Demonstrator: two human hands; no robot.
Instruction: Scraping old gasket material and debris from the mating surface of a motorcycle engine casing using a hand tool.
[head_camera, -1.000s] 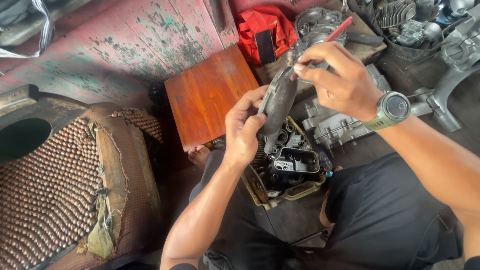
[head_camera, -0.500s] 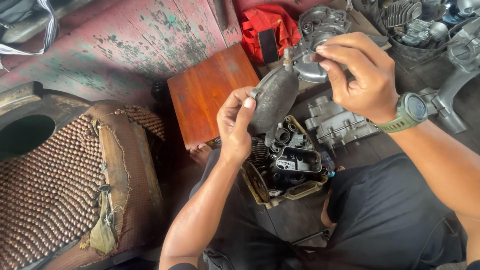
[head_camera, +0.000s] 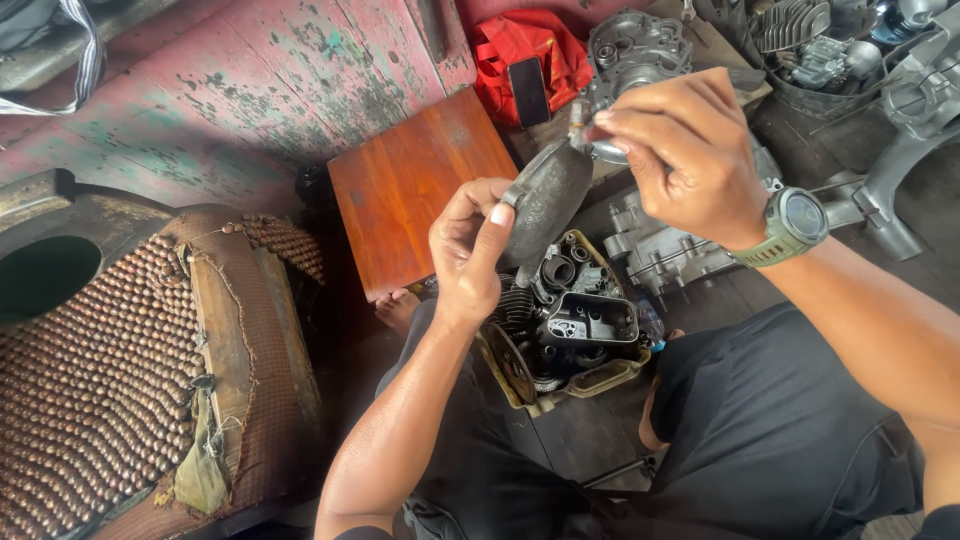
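I hold a dark, oval, greasy engine cover (head_camera: 547, 198) up between both hands. My left hand (head_camera: 468, 250) grips its lower left edge, thumb on the face. My right hand (head_camera: 685, 155), with a green watch on the wrist, pinches its upper end near a small fitting. Below the cover, a yellowish tray (head_camera: 520, 385) holds black engine parts, a cylinder piece and a gear.
A brown wooden board (head_camera: 410, 190) lies to the left of the tray. A red bag (head_camera: 530, 55) with a black phone, a grey crankcase half (head_camera: 635, 45) and more metal engine parts lie beyond. A beaded seat mat (head_camera: 90, 400) is at left.
Both hands raised and turned the cover, its broad dark face now towards me. The right hand shifted from gripping a red-handled tool along the cover to pinching the cover's top end.
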